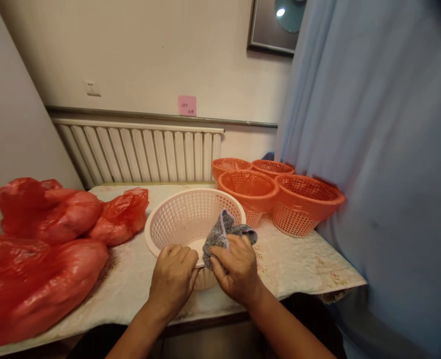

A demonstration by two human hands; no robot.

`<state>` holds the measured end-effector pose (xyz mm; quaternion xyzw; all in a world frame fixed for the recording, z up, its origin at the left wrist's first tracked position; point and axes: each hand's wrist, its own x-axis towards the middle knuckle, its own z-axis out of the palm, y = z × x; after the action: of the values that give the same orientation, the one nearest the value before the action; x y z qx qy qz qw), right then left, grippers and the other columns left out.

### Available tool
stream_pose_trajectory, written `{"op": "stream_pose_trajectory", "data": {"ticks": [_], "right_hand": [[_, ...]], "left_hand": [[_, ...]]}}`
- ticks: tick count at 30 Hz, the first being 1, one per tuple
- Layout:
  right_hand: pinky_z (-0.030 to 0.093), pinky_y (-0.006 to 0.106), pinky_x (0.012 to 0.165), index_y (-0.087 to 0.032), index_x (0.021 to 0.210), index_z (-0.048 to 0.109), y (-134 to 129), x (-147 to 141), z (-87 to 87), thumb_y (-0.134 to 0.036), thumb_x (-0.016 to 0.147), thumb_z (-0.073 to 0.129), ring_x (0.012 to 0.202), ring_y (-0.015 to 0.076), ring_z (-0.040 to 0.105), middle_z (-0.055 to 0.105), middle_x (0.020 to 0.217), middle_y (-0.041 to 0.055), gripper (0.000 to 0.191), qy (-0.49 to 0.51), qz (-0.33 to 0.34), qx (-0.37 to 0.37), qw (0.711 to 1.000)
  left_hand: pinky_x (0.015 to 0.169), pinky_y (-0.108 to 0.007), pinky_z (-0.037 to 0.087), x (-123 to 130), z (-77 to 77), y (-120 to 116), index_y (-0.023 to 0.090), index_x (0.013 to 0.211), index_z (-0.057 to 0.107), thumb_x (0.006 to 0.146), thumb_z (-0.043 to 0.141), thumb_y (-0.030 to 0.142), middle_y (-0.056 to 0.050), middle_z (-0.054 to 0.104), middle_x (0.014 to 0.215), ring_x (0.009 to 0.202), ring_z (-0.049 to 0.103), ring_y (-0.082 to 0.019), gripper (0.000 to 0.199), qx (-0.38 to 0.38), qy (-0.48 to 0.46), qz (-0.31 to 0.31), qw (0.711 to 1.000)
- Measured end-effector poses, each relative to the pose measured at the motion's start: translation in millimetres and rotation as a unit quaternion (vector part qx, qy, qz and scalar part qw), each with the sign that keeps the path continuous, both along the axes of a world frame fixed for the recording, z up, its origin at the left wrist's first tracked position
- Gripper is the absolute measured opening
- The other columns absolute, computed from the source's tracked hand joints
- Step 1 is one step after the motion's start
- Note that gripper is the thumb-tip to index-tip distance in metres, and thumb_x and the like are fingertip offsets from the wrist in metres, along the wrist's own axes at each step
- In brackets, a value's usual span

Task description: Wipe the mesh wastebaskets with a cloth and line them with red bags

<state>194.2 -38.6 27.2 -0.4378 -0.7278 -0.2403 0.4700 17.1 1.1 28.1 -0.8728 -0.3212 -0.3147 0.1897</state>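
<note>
A pale pink plastic basket (pixel 175 214) with perforated sides stands at the middle of the table, its inside showing. My left hand (pixel 173 274) is closed over the basket's near rim, fingers curled inward. Just to its right, my right hand (pixel 237 267) grips a grey cloth (pixel 220 237) with a pale purple edge. The cloth is bunched over the near right rim and hangs partly inside the basket. My right fingertips are partly hidden in its folds.
Several orange baskets (pixel 298 212), some lined with red plastic, stand at the back right by a blue curtain (pixel 373 149). Full red plastic bags (pixel 48 279) lie on the left of the cloth-covered table (pixel 298 269). A radiator (pixel 149 154) lines the wall behind.
</note>
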Motion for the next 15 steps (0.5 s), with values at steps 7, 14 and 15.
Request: {"op": "stream_pose_trajectory", "data": {"ticks": [7,14,15], "right_hand": [[0.044,0.035,0.084,-0.019,0.093,0.069,40,84,-12.8,-0.031,0.089,0.051,0.09,0.0206,0.061,0.07,0.091,0.0059,0.022,0.349,-0.029,-0.018,0.937],[0.047,0.029,0.069,-0.016,0.09,0.068,43,128,-45.2,-0.045,0.073,0.062,0.073,0.017,0.06,0.069,0.082,0.0021,0.035,0.685,0.022,-0.087,0.723],[0.047,0.029,0.068,-0.016,0.09,0.068,40,125,-44.9,-0.045,0.072,0.063,0.072,0.0169,0.06,0.068,0.08,0.0015,0.034,0.689,0.038,-0.095,0.718]], "left_hand": [[0.069,-0.035,0.036,-27,1.7,12,0.02,0.068,0.05,0.091,0.046,0.02,-0.003,0.055,0.065,0.068,0.05,-0.022,0.023,-0.03,-0.043,0.004,0.999],[0.059,-0.029,0.035,-50,1.5,14,0.022,0.066,0.049,0.088,0.048,0.045,0.001,0.055,0.061,0.062,0.052,-0.02,0.031,-0.262,-0.348,0.18,0.882],[0.058,-0.028,0.035,-47,-3.7,11,0.022,0.067,0.049,0.087,0.048,0.047,0.002,0.055,0.061,0.061,0.052,-0.019,0.032,-0.306,-0.384,0.173,0.854]]}}
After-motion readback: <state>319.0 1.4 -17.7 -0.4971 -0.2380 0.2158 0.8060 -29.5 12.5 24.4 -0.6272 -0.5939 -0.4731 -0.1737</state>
